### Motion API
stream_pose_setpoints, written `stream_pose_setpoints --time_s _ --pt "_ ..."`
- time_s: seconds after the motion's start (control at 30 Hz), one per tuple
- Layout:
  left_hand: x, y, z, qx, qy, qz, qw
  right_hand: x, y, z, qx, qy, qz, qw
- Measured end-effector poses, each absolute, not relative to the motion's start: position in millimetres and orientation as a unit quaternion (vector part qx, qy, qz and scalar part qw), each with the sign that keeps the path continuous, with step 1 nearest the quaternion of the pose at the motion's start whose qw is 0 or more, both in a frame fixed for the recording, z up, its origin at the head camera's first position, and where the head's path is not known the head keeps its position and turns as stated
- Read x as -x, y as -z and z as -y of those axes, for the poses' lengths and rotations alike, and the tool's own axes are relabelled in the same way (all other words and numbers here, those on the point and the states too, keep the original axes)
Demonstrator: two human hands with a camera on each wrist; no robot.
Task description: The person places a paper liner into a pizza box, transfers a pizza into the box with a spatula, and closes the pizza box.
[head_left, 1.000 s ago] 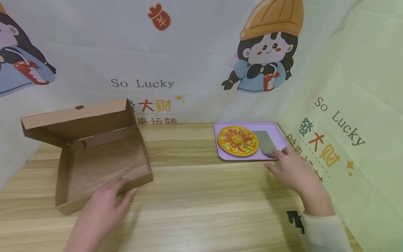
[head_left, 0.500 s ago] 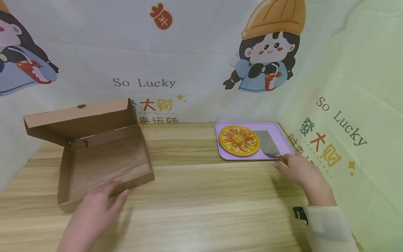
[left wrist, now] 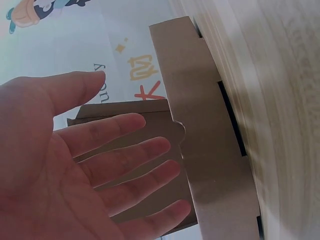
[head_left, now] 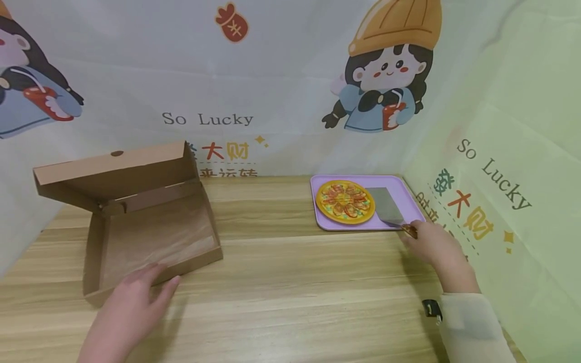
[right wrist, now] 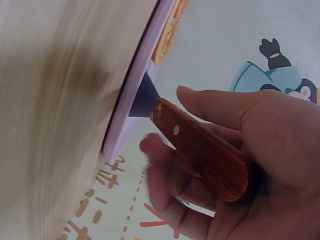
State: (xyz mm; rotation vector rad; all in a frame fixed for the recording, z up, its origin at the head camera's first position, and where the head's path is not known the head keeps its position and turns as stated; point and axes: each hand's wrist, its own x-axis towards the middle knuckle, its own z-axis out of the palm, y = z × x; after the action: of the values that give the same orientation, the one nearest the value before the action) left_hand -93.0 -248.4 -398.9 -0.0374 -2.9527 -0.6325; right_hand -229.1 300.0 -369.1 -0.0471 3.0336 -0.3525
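Note:
My right hand (head_left: 438,252) holds the wooden handle (right wrist: 200,155) of a spatula, its fingers curled loosely round it in the right wrist view. The spatula's flat metal blade (head_left: 385,204) lies on a purple tray (head_left: 401,194), beside a toy pizza (head_left: 345,201) with a yellow rim. At the left, a brown cardboard pizza box (head_left: 154,234) stands with its lid (head_left: 113,164) raised. My left hand (head_left: 122,307) is at the box's front wall, fingers spread and fairly straight in the left wrist view; whether they touch the wall, I cannot tell.
Everything stands on a wooden table (head_left: 272,287). A printed cloth (head_left: 281,91) hangs behind it, and another cloth wall (head_left: 522,131) runs close along my right arm. The raised lid leans back towards the rear cloth.
My right hand has moved slightly right and closed round the spatula's handle, which now shows beside the fingers. My left hand has shifted a little left along the box's front. Pizza and tray stay put.

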Motion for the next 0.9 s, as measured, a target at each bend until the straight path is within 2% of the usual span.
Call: stream_pose_setpoints --time_s 0.63,0.9 --pt "94.5 403.1 253.6 0.008 0.201 0.978 0.056 227.8 373.8 -301.2 0.003 0.119 -0.992 0.028" --pt "95.0 405.1 255.5 -0.003 0.19 0.981 0.027 226.0 372.8 -300.9 -0.012 0.127 -0.992 0.018"
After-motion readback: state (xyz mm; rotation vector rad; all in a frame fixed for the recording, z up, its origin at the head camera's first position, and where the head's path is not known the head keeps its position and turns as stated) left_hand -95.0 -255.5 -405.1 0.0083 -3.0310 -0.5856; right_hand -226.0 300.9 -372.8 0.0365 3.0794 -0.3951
